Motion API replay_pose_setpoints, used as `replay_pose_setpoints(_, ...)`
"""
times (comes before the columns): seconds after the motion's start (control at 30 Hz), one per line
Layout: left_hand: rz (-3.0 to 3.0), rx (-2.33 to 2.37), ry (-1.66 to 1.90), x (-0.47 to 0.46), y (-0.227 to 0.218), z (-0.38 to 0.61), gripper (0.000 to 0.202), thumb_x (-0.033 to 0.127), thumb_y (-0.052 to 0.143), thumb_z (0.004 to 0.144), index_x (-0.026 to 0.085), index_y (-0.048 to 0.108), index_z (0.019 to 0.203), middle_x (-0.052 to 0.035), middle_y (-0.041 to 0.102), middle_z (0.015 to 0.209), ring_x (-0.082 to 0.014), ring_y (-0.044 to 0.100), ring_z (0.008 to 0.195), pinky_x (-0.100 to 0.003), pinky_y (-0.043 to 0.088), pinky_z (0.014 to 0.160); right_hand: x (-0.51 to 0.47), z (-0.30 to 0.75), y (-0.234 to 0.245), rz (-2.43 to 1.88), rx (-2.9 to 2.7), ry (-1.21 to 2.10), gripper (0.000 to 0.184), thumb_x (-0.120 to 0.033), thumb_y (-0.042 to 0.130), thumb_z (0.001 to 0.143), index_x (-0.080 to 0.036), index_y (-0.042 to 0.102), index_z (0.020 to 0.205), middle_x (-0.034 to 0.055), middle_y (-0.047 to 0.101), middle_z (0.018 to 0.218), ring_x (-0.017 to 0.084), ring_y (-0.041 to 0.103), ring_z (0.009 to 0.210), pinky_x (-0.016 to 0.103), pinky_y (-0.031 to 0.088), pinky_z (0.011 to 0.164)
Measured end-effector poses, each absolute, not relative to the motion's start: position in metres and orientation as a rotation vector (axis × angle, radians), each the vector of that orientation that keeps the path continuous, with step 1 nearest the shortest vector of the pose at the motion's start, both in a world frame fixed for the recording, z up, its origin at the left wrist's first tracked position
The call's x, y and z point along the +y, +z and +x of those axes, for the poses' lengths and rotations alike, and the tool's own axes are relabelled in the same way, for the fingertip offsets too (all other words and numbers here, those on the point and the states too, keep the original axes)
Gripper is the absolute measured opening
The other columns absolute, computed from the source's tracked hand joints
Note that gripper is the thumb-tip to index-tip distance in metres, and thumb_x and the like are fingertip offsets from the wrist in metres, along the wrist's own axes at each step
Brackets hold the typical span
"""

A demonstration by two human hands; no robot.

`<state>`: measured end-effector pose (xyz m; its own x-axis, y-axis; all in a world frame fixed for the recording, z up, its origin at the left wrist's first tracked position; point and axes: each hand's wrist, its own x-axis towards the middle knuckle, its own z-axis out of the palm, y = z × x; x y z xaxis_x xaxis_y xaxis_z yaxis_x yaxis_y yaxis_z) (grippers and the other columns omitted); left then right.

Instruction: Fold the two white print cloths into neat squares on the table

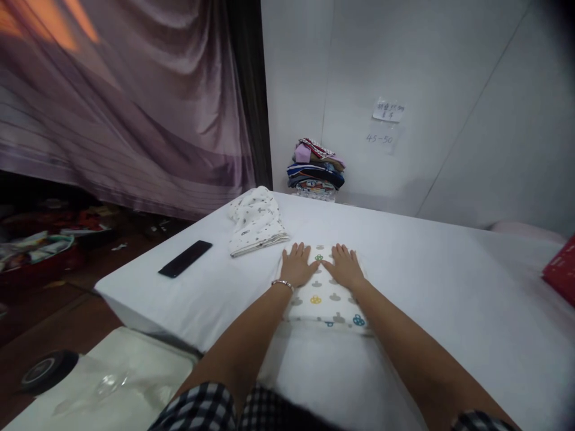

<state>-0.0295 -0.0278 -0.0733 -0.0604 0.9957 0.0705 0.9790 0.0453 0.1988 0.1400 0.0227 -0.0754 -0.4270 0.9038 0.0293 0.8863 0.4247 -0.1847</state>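
A folded white cloth printed with grey, yellow, green and blue mushroom-like shapes lies near the front edge of the white-covered table. My left hand rests flat on its far left part, fingers stretched out, a bracelet at the wrist. On the far right part lies my right hand, also flat with fingers spread. The two thumbs almost meet in the middle. Something pale and see-through, like a plastic bag, extends from the cloth toward me; its exact shape is hard to make out.
Beyond my left hand is a loosely folded white patterned cloth. A black phone lies on the left. Folded clothes are stacked at the wall, and a red item sits at far right. A pale surface stands lower left.
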Motion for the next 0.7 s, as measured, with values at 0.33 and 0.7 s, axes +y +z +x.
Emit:
replay_pose_setpoints(0.33, 1.929, 2.156, 0.350, -0.044, -0.053, -0.032, 0.076, 0.068, 0.017, 0.083, 0.021, 0.025, 0.142, -0.0072, 0.011, 0.152, -0.0264, 0.005, 0.139, -0.052, 0.010, 0.109, 0.024, 0.143, -0.082, -1.598, -2.544, 0.171, 0.075, -0.060, 0.018, 0.088, -0.008, 0.023, 0.142, 0.0126, 0.017, 0.150, 0.025, 0.009, 0.138, 0.045, 0.004, 0.110)
replay_pose_setpoints(0.7, 2.034, 2.155, 0.299, -0.087, -0.067, -0.033, 0.075, 0.065, 0.023, 0.083, 0.022, 0.021, 0.143, -0.0055, 0.013, 0.152, -0.0245, 0.005, 0.140, -0.053, 0.013, 0.109, 0.011, 0.143, -0.055, -1.619, -2.567, 0.311, 0.072, -0.058, 0.023, 0.088, -0.010, 0.026, 0.142, 0.0135, 0.016, 0.150, 0.027, 0.009, 0.138, 0.047, 0.009, 0.109)
